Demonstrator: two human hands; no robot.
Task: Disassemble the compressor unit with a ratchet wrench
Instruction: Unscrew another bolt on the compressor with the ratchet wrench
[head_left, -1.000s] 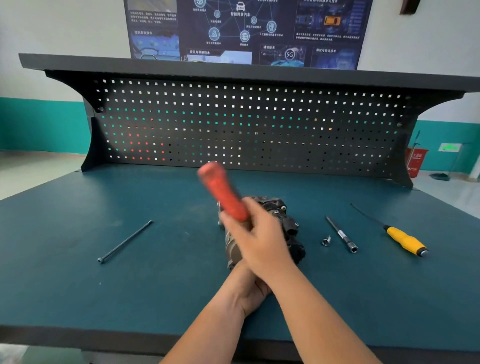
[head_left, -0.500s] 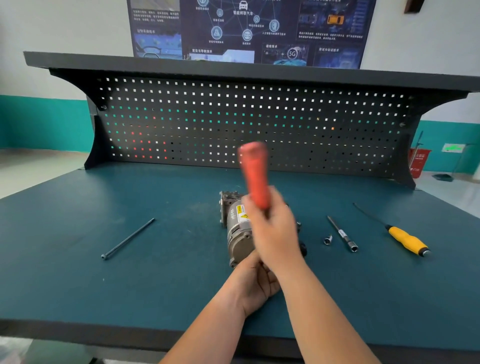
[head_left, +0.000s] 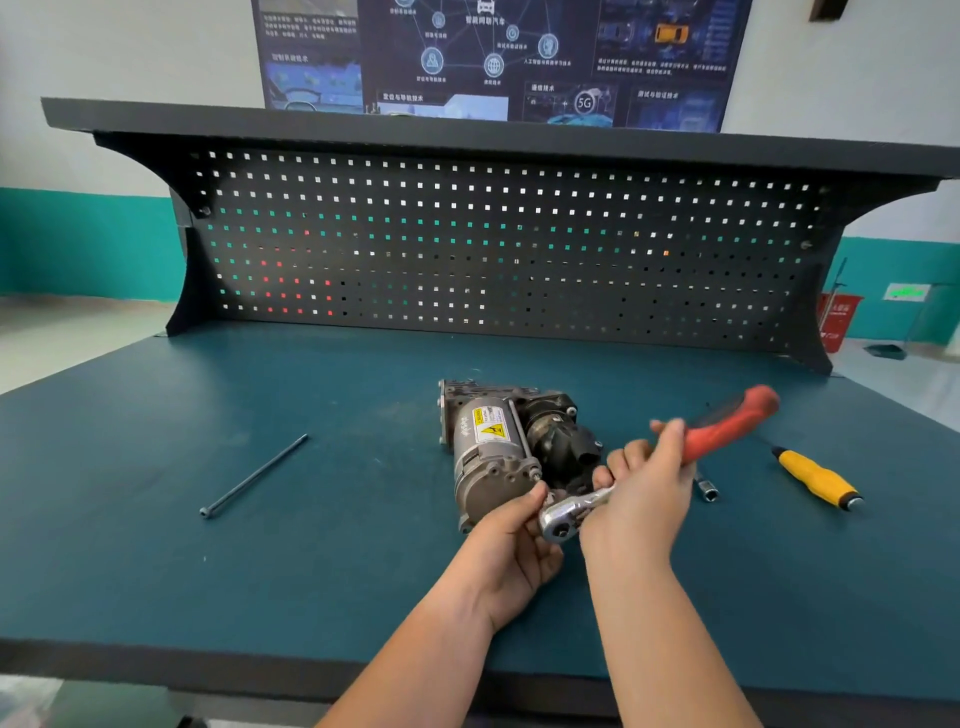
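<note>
Ratchet wrench (head_left: 719, 428) handle has swung from upright to low, out past right hand (head_left: 644, 493): one stroke done, bolt likely loosening. Right fingers wrap the red grip. Left hand (head_left: 511, 551) fingers curl round compressor (head_left: 493, 441) near end, beside wrench head; compressor lies on bench (head_left: 260, 571).

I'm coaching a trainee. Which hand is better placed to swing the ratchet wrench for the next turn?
Right. The right hand grips the ratchet wrench by its red handle; the left hand holds the wrench head at the near end of the compressor.
</note>
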